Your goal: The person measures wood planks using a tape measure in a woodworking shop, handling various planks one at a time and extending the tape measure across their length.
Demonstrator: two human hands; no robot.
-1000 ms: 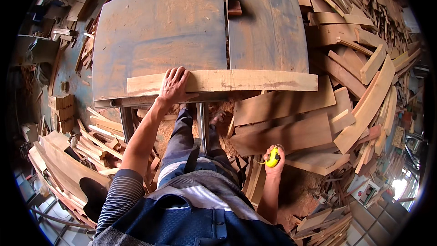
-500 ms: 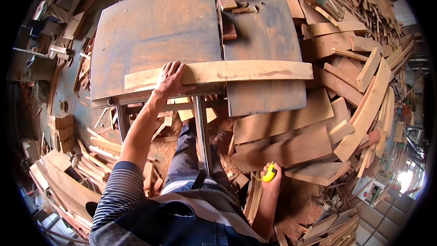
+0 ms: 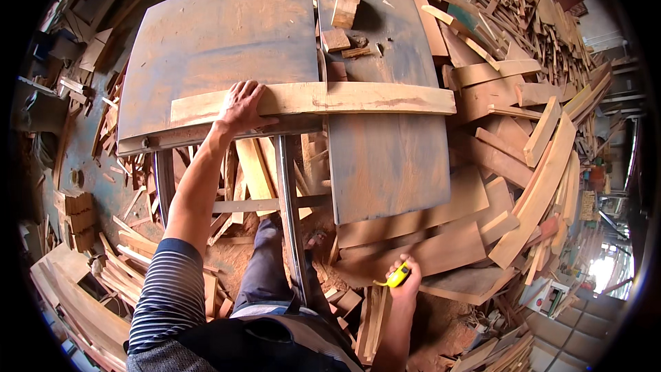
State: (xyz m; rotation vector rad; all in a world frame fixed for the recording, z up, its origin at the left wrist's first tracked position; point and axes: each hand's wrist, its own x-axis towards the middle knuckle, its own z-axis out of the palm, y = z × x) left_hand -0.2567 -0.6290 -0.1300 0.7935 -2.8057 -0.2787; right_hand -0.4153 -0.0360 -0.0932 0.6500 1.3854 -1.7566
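A long, slightly curved pale wooden plank (image 3: 372, 98) lies across two stained table panels, the left one (image 3: 220, 34) and the right one (image 3: 389, 165). My left hand (image 3: 241, 105) grips the plank left of its middle, fingers over the top toward the far edge and thumb along the near side. Low on the right, my right hand (image 3: 407, 277) is closed around a yellow tape measure (image 3: 397, 276), held above the scrap boards and apart from the plank. Its short yellow end sticks out to the left.
Small wood blocks (image 3: 345, 9) sit on the right panel beyond the plank. Metal rails (image 3: 288, 213) run from the table toward my legs. Boards (image 3: 447, 251) and offcuts pile up on the right, and curved timber (image 3: 82, 296) is stacked at lower left.
The right table panel has slid toward me with its blocks, passing under the plank. My left hand and the plank keep their place on the left panel. The tape measure has turned slightly.
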